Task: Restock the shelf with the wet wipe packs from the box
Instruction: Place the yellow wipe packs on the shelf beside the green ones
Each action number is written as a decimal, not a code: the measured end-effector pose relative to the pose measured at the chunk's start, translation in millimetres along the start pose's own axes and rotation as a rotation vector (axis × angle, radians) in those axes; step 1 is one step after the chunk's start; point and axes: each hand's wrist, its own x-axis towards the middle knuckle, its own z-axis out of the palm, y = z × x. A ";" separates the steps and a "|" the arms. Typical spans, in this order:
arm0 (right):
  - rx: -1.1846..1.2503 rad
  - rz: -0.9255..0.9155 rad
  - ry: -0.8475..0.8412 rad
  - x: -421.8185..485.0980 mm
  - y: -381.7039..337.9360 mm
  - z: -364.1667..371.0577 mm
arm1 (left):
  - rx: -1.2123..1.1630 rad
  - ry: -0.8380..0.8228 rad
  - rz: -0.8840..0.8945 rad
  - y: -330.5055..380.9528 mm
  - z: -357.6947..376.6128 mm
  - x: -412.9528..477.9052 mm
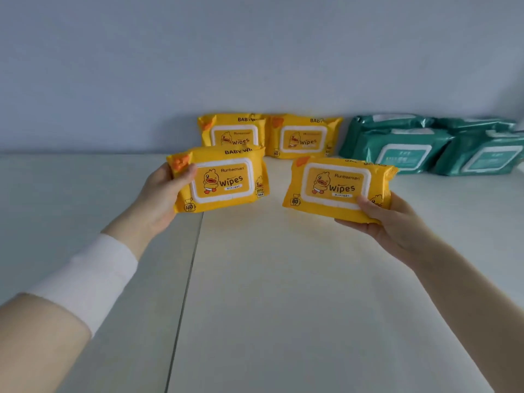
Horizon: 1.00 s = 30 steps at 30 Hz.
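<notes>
Fingers [188, 170] grip: left hand [158, 194] yellow pack [221, 180], right hand [394, 225] second pack [337, 185]; shelf [283, 279]: two yellow packs [235, 134] [304, 139], four green packs [391, 121] [402, 154] [476, 124] [485, 158].

This looks like a shop, or a mock-up of one, set out as a retail-style display. A pale, flat shelf [255, 279] with one seam meets a plain blue-grey back wall [255, 52]. Beyond the left hand [158, 194] and right hand [394, 225], two yellow wet wipe packs [304, 136] stand side by side, labels forward. They are the same brand as the left pack [221, 180] and right pack [337, 188] that the hands grip. Past the right hand, teal packs [402, 150] sit grouped by kind, in two rows.
</notes>
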 end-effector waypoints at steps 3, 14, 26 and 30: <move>-0.127 -0.032 -0.035 56.5 -2.6 4.8 | 0.049 0.011 0.036 -12.8 4.7 45.5; -0.744 -0.287 0.399 145.1 5.4 18.3 | 0.388 0.132 0.199 -34.4 2.1 125.8; -1.065 -0.531 0.557 131.6 18.1 46.0 | 0.215 0.054 0.315 -37.0 13.5 126.2; -1.345 -0.566 0.516 131.9 7.6 43.2 | 0.212 0.039 0.316 -37.7 15.1 128.8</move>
